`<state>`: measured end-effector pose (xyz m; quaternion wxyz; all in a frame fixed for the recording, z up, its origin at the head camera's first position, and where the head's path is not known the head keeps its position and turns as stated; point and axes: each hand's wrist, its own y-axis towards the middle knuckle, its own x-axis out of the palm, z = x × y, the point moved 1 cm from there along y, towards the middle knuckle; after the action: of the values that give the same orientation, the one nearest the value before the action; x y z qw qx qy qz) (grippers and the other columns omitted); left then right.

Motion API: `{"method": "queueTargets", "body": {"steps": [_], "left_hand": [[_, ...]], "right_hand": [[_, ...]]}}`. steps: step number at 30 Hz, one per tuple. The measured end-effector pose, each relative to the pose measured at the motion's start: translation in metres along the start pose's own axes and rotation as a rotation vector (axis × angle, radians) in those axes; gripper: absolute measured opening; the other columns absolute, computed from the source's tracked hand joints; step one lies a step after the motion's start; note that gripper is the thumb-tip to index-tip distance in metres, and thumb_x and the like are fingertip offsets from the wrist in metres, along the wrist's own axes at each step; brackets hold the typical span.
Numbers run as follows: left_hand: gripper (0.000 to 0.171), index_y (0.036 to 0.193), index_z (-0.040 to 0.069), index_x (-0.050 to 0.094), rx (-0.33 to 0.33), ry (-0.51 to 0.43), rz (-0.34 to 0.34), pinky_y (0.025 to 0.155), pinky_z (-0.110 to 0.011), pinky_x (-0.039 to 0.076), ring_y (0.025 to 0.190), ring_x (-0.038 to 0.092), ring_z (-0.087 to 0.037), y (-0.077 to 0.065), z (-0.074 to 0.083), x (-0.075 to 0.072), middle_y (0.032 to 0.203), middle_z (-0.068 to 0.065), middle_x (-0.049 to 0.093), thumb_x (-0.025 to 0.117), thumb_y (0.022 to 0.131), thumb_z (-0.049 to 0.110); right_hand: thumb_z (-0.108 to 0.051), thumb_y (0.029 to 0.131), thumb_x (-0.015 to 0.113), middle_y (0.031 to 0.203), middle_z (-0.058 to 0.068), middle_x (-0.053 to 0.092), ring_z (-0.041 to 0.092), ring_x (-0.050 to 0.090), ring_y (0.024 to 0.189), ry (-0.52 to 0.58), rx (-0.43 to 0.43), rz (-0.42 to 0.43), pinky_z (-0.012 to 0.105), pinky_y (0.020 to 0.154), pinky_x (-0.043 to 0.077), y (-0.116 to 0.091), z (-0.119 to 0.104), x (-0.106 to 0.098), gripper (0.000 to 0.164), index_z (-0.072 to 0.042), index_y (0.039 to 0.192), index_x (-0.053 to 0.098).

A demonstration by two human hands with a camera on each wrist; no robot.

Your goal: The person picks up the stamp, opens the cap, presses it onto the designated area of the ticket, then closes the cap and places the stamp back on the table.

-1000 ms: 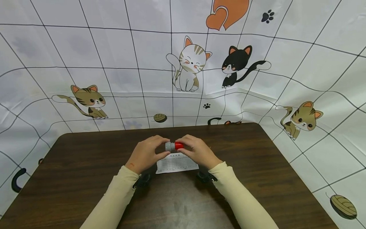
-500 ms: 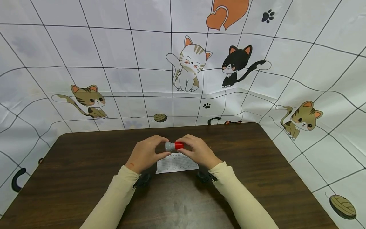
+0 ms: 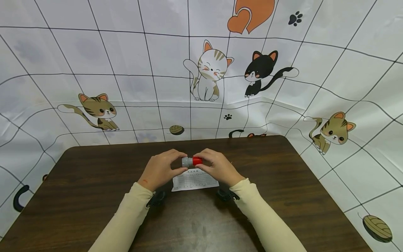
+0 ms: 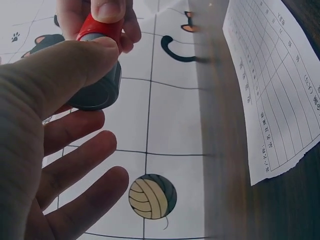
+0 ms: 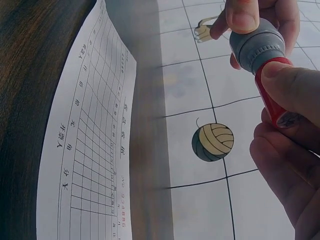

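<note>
A: What has changed on your feed over the last second?

B: Next to nothing. From my remote station I compared the head views: the left grip (image 3: 161,167), the right grip (image 3: 218,168) and the small tube (image 3: 191,161) keep their places, bar a very slight shift of the whole picture.

A: State of the left grip?

B: Pinching the grey end (image 5: 257,44) of the tube. On the left wrist view I note the thumb across it and three fingers extended clear of it.

A: And the right?

B: Grasping the red end (image 3: 197,161), thumb pressed against its side.

A: Location of the tube?

B: Held up over the worktop (image 3: 94,189), towards its far edge and roughly midway between the two far corners. Seen from the head, the paper slip (image 3: 193,180) lies just to the near side of it, untouched as far as I can see.

A: Your finding on the work?

B: In my judgement, a steady two-handed hold with no visible progress. I see no gap between the ends; whether they separate, or are being twisted, I cannot tell.
</note>
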<state>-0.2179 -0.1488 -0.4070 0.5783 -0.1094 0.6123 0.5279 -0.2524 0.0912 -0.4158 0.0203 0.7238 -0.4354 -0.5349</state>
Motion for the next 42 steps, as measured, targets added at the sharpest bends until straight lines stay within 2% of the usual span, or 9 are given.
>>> {"method": "queueTargets", "body": {"steps": [4, 12, 19, 27, 36, 42], "left_hand": [[0.045, 0.124, 0.015, 0.074, -0.001, 0.004, -0.013, 0.081, -0.038, 0.062, 0.093, 0.075, -0.018, 0.0004, 0.0003, -0.0004, 0.113, -0.001, 0.074, 0.088, 0.084, 0.033], [0.043, 0.117, 0.014, 0.075, 0.004, 0.006, 0.021, 0.081, -0.038, 0.062, 0.094, 0.075, -0.018, 0.0016, 0.0009, -0.0003, 0.111, -0.002, 0.075, 0.09, 0.082, 0.034], [0.043, 0.119, 0.013, 0.075, 0.004, -0.014, 0.009, 0.083, -0.039, 0.062, 0.095, 0.075, -0.019, 0.0018, 0.002, -0.0013, 0.114, -0.002, 0.074, 0.09, 0.083, 0.031], [0.044, 0.119, 0.012, 0.074, 0.002, -0.018, 0.031, 0.08, -0.038, 0.062, 0.089, 0.074, -0.018, 0.0015, 0.0034, -0.0016, 0.114, -0.003, 0.074, 0.09, 0.082, 0.03], [0.042, 0.12, 0.011, 0.072, -0.013, -0.038, 0.022, 0.08, -0.039, 0.062, 0.087, 0.071, -0.018, 0.0002, 0.0036, 0.0007, 0.115, -0.004, 0.072, 0.088, 0.084, 0.026], [0.046, 0.119, 0.009, 0.07, -0.035, -0.025, 0.038, 0.087, -0.04, 0.061, 0.096, 0.07, -0.019, 0.0009, 0.0002, -0.0012, 0.116, -0.005, 0.07, 0.091, 0.081, 0.024]], "right_hand": [[-0.013, 0.092, 0.08, 0.11, 0.001, 0.071, 0.012, 0.065, 0.091, 0.0, -0.003, 0.002, 0.026, 0.08, 0.058, -0.0001, -0.0002, 0.0002, 0.033, -0.01, 0.123, 0.073], [-0.014, 0.091, 0.082, 0.107, 0.001, 0.071, 0.012, 0.064, 0.088, -0.007, -0.013, 0.033, 0.026, 0.077, 0.057, -0.0004, -0.0022, -0.0014, 0.031, -0.009, 0.121, 0.075], [-0.012, 0.091, 0.082, 0.108, 0.0, 0.071, 0.011, 0.064, 0.088, 0.013, -0.016, 0.031, 0.024, 0.077, 0.057, -0.0004, 0.0003, -0.0003, 0.032, -0.01, 0.121, 0.075], [-0.011, 0.089, 0.083, 0.108, 0.002, 0.072, 0.012, 0.064, 0.088, 0.031, -0.017, 0.053, 0.024, 0.076, 0.057, -0.0003, -0.0017, -0.0016, 0.033, -0.009, 0.121, 0.075], [-0.012, 0.091, 0.081, 0.108, 0.001, 0.071, 0.012, 0.062, 0.087, 0.03, 0.022, 0.024, 0.023, 0.075, 0.056, 0.0, -0.001, -0.0014, 0.032, -0.01, 0.122, 0.075], [-0.013, 0.09, 0.082, 0.109, 0.001, 0.071, 0.013, 0.063, 0.088, 0.026, 0.051, 0.042, 0.026, 0.076, 0.057, -0.0001, 0.0014, -0.0054, 0.032, -0.01, 0.121, 0.075]]}}
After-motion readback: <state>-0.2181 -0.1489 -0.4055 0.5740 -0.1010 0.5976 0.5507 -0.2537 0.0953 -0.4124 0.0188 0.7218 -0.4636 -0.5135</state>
